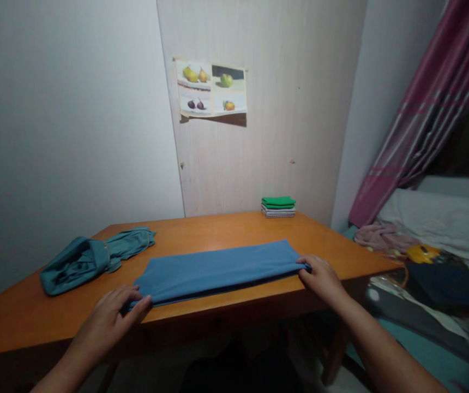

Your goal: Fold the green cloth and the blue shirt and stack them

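Note:
A blue cloth (222,268), folded into a long strip, lies across the front part of the orange-brown table. My left hand (122,308) pinches its near left corner between thumb and fingers. At the opposite end, my right hand (318,275) grips the near right corner the same way. The cloth's near edge is slightly raised between both hands, with a dark gap under the top layer.
On the table (202,232), a teal fabric container or garment (74,267) sits at the left. A stack of folded green and checked cloths (278,207) stands at the back right. Right of the table, a bed holds assorted items beside a pink curtain (406,120).

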Demonstrator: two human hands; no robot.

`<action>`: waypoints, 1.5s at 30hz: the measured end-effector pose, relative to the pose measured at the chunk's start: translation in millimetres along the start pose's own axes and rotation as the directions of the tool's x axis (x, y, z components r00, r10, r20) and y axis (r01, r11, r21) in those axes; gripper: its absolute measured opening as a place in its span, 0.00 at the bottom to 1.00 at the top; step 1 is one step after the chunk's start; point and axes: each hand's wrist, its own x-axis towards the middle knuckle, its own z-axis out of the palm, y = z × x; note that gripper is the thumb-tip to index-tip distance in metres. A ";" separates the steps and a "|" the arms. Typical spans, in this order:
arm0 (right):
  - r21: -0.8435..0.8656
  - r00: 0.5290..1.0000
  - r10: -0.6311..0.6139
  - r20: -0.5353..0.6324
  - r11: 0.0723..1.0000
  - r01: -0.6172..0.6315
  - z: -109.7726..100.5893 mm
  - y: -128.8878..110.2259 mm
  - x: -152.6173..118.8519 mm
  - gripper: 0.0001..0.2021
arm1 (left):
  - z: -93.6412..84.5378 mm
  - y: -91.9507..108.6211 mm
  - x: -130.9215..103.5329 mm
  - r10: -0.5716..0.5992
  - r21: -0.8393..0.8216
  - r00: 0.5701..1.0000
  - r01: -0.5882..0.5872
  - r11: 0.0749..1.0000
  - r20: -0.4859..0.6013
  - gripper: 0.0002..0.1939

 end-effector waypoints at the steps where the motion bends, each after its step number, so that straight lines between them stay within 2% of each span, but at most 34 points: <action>1: -0.001 1.000 0.015 -0.006 1.000 -0.015 -1.0 1.4 -0.6 0.12 | 0.5 -0.7 0.5 -0.002 -0.008 1.000 0.002 1.000 0.001 0.25; 9: 0.097 0.992 0.092 -0.090 0.992 -0.083 -4.3 13.5 -1.7 0.12 | 1.4 2.1 4.5 -0.026 -0.040 0.999 0.025 0.999 -0.025 0.25; 17: -0.069 0.989 0.148 -0.002 0.987 -0.148 -14.6 -18.8 -4.8 0.23 | 10.2 19.4 8.1 0.000 0.061 1.000 0.001 0.998 -0.013 0.24; 23: -0.221 0.983 0.172 0.069 0.963 -0.153 -18.3 -35.4 1.2 0.15 | 12.4 21.4 8.2 -0.036 0.122 0.999 0.035 0.992 0.010 0.22; 31: -0.258 0.991 0.115 0.064 0.961 -0.094 -23.9 -43.2 0.7 0.13 | 8.8 30.5 11.8 -0.017 0.237 1.000 0.017 0.971 -0.001 0.21; 37: -0.142 0.979 0.192 0.061 0.973 -0.182 -24.0 -42.1 8.1 0.15 | 2.7 51.0 38.8 0.017 0.176 1.000 -0.020 0.984 0.019 0.21; 40: -0.013 0.978 0.196 0.065 0.981 -0.196 -14.3 -34.8 18.7 0.18 | 8.6 58.0 54.7 0.033 0.132 0.996 -0.045 0.990 0.087 0.22; 43: 0.087 0.989 0.121 0.083 0.988 -0.128 -4.1 -28.9 29.7 0.25 | 20.7 61.7 65.3 0.029 0.117 0.985 -0.049 0.992 0.172 0.25; 45: 0.139 0.998 0.052 0.047 0.989 -0.058 -2.3 -28.3 36.2 0.29 | 28.9 64.1 68.2 0.005 0.134 0.973 -0.037 0.990 0.232 0.30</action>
